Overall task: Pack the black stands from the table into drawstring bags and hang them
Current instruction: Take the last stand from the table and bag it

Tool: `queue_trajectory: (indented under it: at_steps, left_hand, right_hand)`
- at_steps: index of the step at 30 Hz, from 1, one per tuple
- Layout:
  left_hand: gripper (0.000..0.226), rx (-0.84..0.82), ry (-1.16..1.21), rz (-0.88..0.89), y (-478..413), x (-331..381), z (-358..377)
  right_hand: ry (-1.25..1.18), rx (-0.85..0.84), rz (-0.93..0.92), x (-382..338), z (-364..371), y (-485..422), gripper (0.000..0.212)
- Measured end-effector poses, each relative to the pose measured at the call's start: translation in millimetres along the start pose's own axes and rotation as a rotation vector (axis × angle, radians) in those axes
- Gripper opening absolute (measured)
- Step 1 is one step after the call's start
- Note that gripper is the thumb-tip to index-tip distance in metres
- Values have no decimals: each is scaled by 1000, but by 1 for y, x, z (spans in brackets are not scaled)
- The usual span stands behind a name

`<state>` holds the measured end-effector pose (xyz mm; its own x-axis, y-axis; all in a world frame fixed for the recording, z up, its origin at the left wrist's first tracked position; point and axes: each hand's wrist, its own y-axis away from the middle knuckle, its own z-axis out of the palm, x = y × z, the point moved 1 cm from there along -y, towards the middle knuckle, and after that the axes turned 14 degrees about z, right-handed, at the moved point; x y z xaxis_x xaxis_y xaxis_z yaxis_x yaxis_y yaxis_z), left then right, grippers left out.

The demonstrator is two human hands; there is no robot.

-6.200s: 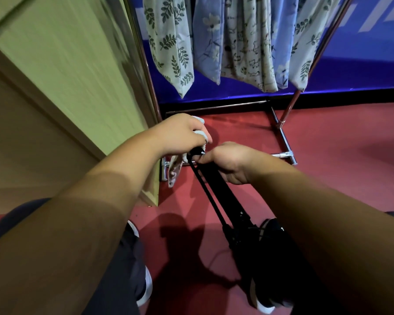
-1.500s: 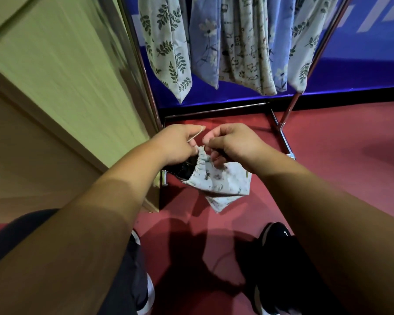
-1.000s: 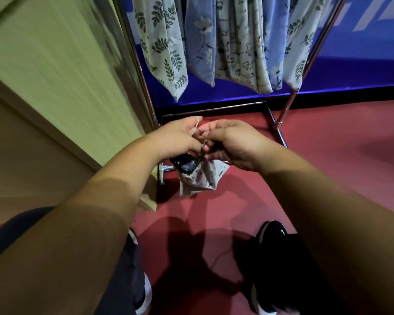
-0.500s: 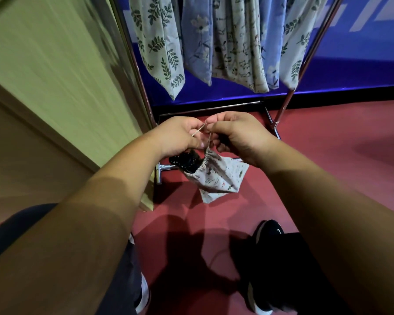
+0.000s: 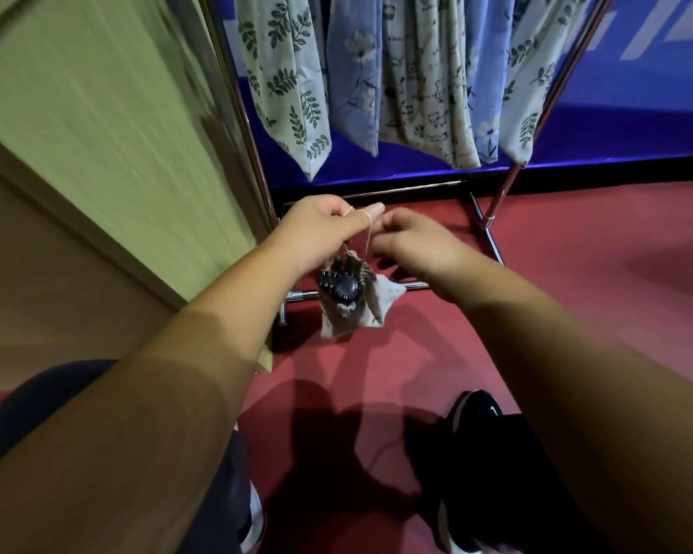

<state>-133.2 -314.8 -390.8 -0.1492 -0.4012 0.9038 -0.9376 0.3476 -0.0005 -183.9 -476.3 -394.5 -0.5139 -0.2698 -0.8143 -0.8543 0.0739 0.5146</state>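
A small printed drawstring bag point(image 5: 373, 313) hangs below my left hand point(image 5: 317, 229). The black knobbed end of a black stand point(image 5: 343, 290) pokes out of its gathered mouth. My left hand grips the thin tan drawstring point(image 5: 367, 237), which is looped over its forefinger. My right hand point(image 5: 413, 243) hovers just right of the string with curled fingers, blurred; whether it pinches the cord I cannot tell.
A chrome clothes rack point(image 5: 497, 201) stands ahead, with several patterned fabric bags point(image 5: 293, 86) hanging from it against a blue wall. A light green table point(image 5: 97, 113) runs along the left. Red floor lies below, with my black shoe point(image 5: 473, 417) at lower right.
The stand has gone into the bag since the earliest frame. The bag's mouth is now drawn tighter and it dangles from the string in my left hand; my right hand has drawn slightly away.
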Motion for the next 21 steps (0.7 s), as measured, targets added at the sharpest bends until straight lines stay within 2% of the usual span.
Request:
queue_trajectory:
  at_steps: [2,6,11,15,17,19,21]
  left_hand:
    - [48,-8,-3,1,0,5,-1]
    - [56,81,49,-21,2,9,-8]
    - [26,204,310,-75,-6,4,-21]
    - [37,299,465,-166,-6,5,-32]
    - [31,312,484,-156,-3,1,-35]
    - [19,335,483,-125,-2,-2,-36]
    - [20,383,495,-107,-1,-1,-37]
  right_hand:
    - [69,-8,4,9,8,-4,15]
    - [-18,59,-10,4,13,-6,42]
    - [-193,151,-112,-9,12,-1,32]
    - [-333,183,-91,-18,2,1,26]
    - [-450,129,-39,-23,-1,2,17]
    - [-573,81,1,-23,-1,1,23]
    - [-614,94,-5,-19,-2,-1,29]
